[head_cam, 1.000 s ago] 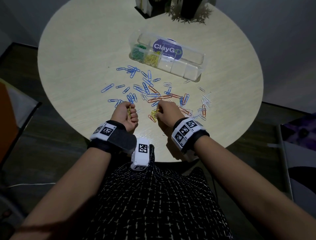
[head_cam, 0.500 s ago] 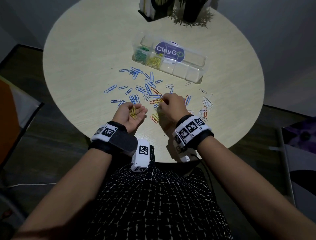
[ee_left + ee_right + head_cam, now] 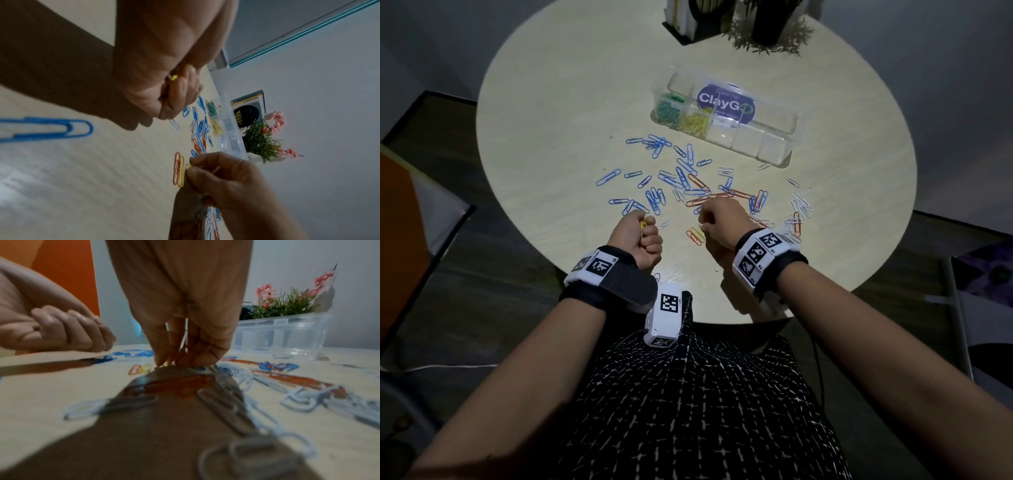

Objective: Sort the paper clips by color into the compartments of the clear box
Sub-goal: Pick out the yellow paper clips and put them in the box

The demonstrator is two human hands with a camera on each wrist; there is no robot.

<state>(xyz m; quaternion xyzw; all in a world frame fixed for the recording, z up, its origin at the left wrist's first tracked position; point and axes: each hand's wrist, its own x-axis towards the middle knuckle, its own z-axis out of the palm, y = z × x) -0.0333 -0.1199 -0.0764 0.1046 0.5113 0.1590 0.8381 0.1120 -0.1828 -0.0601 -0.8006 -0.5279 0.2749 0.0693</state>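
Left hand [image 3: 635, 236] is fisting collected yellow clips [image 3: 643, 224] as a holding store, while right hand [image 3: 720, 219] fingers [image 3: 192, 172] are pinching another yellow clip [image 3: 188, 166] off the desk [image 3: 551, 137], clear box [image 3: 780, 137] waiting beyond the scatter.

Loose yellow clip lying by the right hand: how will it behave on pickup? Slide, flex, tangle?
The yellow clip lies flat on the smooth table, so it probably skates under a push before the fingers get beneath it. Thin bent wire: likely light and springy rather than floppy. It lies against an orange clip, so that one may drag along or hook on.
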